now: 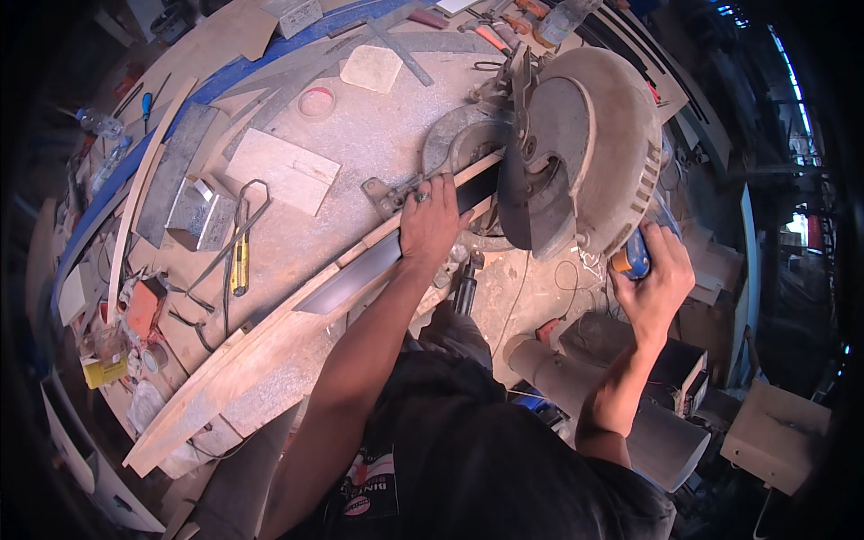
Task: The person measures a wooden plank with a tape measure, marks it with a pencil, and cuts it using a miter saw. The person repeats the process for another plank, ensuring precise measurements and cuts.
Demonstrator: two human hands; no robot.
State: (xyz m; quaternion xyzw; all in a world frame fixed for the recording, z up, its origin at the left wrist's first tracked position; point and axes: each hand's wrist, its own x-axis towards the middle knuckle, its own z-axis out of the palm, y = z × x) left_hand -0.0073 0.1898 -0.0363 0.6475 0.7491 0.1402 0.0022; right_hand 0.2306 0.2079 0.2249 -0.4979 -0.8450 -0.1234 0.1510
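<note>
My left hand [430,219] grips a long workpiece [349,271] of pale wood and dark strip, fingers over its top edge, beside the saw's base [439,142]. The workpiece runs diagonally from the lower left to under the blade guard of a large dusty chop saw [603,135]. My right hand [657,270] is closed around the saw's blue handle [630,256] at the right of the saw head. The blade and the far end of the workpiece are mostly hidden behind the guard.
The bench [378,117] holds a pale board [281,171], a red tape roll [317,103], a yellow cutter [239,270], a metal channel [200,213] and scattered tools and scraps. Below on the right are a large duct-like cylinder [657,432], cables and a box [774,432].
</note>
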